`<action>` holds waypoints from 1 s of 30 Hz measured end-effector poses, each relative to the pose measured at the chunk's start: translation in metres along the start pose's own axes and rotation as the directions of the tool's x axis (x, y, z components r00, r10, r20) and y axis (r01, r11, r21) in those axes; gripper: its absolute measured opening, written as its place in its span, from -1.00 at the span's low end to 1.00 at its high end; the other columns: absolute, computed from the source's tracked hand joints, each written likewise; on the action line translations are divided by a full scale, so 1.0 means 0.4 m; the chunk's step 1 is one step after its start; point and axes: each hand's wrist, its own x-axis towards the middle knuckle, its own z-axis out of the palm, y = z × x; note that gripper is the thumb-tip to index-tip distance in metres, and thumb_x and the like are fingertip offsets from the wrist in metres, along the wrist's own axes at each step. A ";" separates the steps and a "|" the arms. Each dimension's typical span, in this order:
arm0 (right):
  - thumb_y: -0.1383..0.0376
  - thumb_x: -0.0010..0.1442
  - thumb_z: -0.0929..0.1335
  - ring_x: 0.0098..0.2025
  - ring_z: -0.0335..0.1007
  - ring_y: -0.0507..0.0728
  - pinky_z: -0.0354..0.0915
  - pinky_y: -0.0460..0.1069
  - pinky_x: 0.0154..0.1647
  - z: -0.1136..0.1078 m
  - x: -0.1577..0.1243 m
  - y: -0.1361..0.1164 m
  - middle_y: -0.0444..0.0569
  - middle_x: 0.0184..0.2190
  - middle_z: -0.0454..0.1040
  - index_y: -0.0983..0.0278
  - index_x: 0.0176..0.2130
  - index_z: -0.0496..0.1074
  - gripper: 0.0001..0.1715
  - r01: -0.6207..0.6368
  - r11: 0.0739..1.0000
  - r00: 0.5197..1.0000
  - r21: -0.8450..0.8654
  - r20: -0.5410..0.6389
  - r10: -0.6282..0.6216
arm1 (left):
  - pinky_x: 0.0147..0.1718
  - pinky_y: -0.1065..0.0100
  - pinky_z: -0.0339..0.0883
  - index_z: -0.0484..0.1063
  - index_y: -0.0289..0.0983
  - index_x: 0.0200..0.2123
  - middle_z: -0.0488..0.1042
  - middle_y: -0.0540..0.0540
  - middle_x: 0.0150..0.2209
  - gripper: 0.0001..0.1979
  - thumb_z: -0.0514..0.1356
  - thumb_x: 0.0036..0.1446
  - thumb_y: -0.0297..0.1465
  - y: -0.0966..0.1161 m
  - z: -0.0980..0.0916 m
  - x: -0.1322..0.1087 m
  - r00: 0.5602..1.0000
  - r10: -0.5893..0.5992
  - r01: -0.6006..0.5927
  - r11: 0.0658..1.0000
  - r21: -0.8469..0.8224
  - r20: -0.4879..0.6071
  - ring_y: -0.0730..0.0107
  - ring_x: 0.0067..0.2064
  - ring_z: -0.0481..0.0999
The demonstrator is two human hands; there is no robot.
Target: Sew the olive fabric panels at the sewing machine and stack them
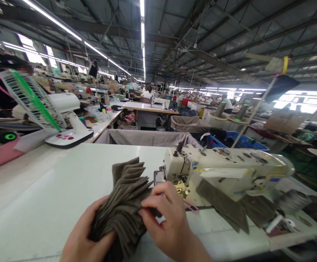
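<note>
A thick bunch of dark olive-brown fabric pieces (pixel 128 189), stacked and fanned out, is held above the white table. My left hand (pixel 89 233) is closed around its lower left side, thumb and fingers on either side of the layers. At the right edge of the same bunch, my right hand (pixel 169 218) pinches the cloth between thumb and forefinger. Just beyond my right hand stands a cream sewing machine (pixel 224 163), its needle area partly hidden by my fingers. A pink thread snipper or clip (pixel 191 206) lies beside the machine's base.
More olive fabric pieces (pixel 224 205) lie against the machine on the right, near small spools (pixel 289 223). A white fan with a green stripe (pixel 71 127) stands at the left. Behind the table is a cloth-lined bin (pixel 147 138); a thread-stand pole (pixel 253 112) rises behind the machine.
</note>
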 end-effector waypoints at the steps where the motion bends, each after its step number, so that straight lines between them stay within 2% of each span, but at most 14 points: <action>1: 0.38 0.29 0.36 -0.23 0.47 0.14 0.41 0.05 -0.22 -0.003 0.000 -0.002 -0.03 -0.29 0.50 0.21 -0.22 0.47 -0.92 0.006 1.000 1.000 0.015 0.026 -0.006 | 0.04 0.26 0.50 0.46 -0.14 0.02 0.63 -0.04 -0.01 -0.51 0.20 -0.06 -0.31 -0.008 -0.004 0.004 1.000 0.004 -0.004 1.000 0.004 0.017 0.12 -0.05 0.63; 4: 0.37 0.30 0.34 -0.21 0.48 0.13 0.40 0.06 -0.14 -0.007 -0.006 -0.006 -0.06 -0.29 0.53 0.20 -0.19 0.41 -0.93 -0.002 0.994 0.996 0.107 0.088 -0.008 | 0.03 0.28 0.52 0.46 -0.14 0.02 0.63 -0.04 -0.01 -0.51 0.22 -0.06 -0.29 -0.021 -0.012 0.009 0.999 0.014 -0.014 1.000 0.005 0.051 0.13 -0.07 0.63; 10: 0.37 0.32 0.34 -0.33 0.49 0.05 0.36 -0.06 -0.26 0.004 -0.013 -0.005 -0.14 -0.35 0.52 0.20 -0.08 0.41 -0.84 -0.124 0.991 0.992 0.053 0.002 0.124 | 0.06 0.28 0.49 0.51 -0.12 -0.03 0.63 -0.03 -0.07 -0.54 0.15 -0.08 -0.34 0.020 0.003 -0.014 1.000 0.014 -0.014 0.998 -0.054 0.001 0.15 -0.05 0.63; 14: 0.37 0.24 0.39 -0.46 0.35 0.02 0.27 -0.08 -0.41 0.008 -0.008 -0.002 -0.23 -0.48 0.37 0.20 -0.14 0.43 -0.85 -0.209 0.975 0.975 0.082 0.100 0.200 | 0.02 0.28 0.51 0.53 -0.13 -0.07 0.63 -0.04 -0.11 -0.54 0.18 -0.12 -0.37 0.019 0.010 -0.025 0.999 0.033 -0.029 0.995 -0.100 0.030 0.14 -0.09 0.64; 17: 0.39 0.22 0.38 -0.40 0.34 0.05 0.24 -0.06 -0.39 0.007 -0.008 0.000 -0.18 -0.45 0.34 0.21 -0.23 0.44 -0.91 -0.175 0.983 0.982 0.058 0.087 0.170 | 0.07 0.23 0.48 0.53 -0.13 -0.07 0.63 -0.05 -0.08 -0.54 0.20 -0.13 -0.36 0.010 0.010 -0.023 1.000 0.015 -0.012 0.995 -0.103 0.026 0.12 -0.08 0.63; 21: 0.41 0.22 0.36 -0.21 0.41 0.13 0.32 0.04 -0.21 -0.001 -0.005 -0.005 -0.05 -0.29 0.44 0.23 -0.27 0.45 -0.91 -0.082 0.995 0.995 0.064 0.065 0.077 | 0.11 0.21 0.47 0.52 -0.13 -0.05 0.63 -0.05 -0.06 -0.53 0.19 -0.13 -0.35 0.011 0.006 -0.016 1.000 -0.015 0.016 0.995 -0.099 0.003 0.09 -0.05 0.62; 23: 0.38 0.27 0.36 -0.21 0.42 0.14 0.32 0.08 -0.16 -0.006 -0.001 -0.008 -0.06 -0.30 0.48 0.22 -0.26 0.44 -0.94 -0.051 0.995 0.994 0.091 0.105 0.042 | 0.11 0.22 0.47 0.52 -0.12 -0.04 0.63 -0.04 -0.06 -0.53 0.18 -0.11 -0.34 0.008 0.002 -0.013 1.000 -0.015 0.015 0.996 -0.087 -0.005 0.10 -0.05 0.63; 25: 0.35 0.35 0.32 -0.24 0.42 0.13 0.31 0.09 -0.16 -0.008 -0.002 -0.009 -0.09 -0.35 0.51 0.21 -0.28 0.41 -0.88 -0.025 0.993 0.991 0.117 0.134 0.010 | 0.10 0.22 0.47 0.52 -0.12 -0.03 0.63 -0.04 -0.05 -0.53 0.20 -0.10 -0.34 0.000 -0.002 -0.012 1.000 0.008 -0.007 0.998 -0.066 0.014 0.11 -0.06 0.64; 27: 0.34 0.39 0.28 -0.28 0.42 0.12 0.31 0.08 -0.19 -0.006 -0.008 -0.007 -0.10 -0.37 0.51 0.21 -0.28 0.39 -0.83 -0.031 0.993 0.992 0.110 0.126 0.017 | 0.11 0.21 0.47 0.51 -0.12 -0.02 0.63 -0.05 -0.03 -0.52 0.21 -0.10 -0.35 -0.007 -0.006 -0.013 0.999 0.028 -0.026 0.998 -0.052 0.033 0.10 -0.05 0.64; 30: 0.32 0.36 0.33 -0.29 0.45 0.11 0.35 0.05 -0.20 -0.001 -0.023 -0.002 -0.12 -0.36 0.52 0.20 -0.12 0.39 -0.93 -0.115 0.992 0.993 0.053 0.036 0.114 | 0.12 0.18 0.46 0.51 -0.12 -0.02 0.64 -0.05 -0.04 -0.50 0.17 -0.11 -0.38 -0.005 -0.006 -0.018 0.999 0.037 -0.035 0.998 -0.056 0.029 0.10 -0.05 0.63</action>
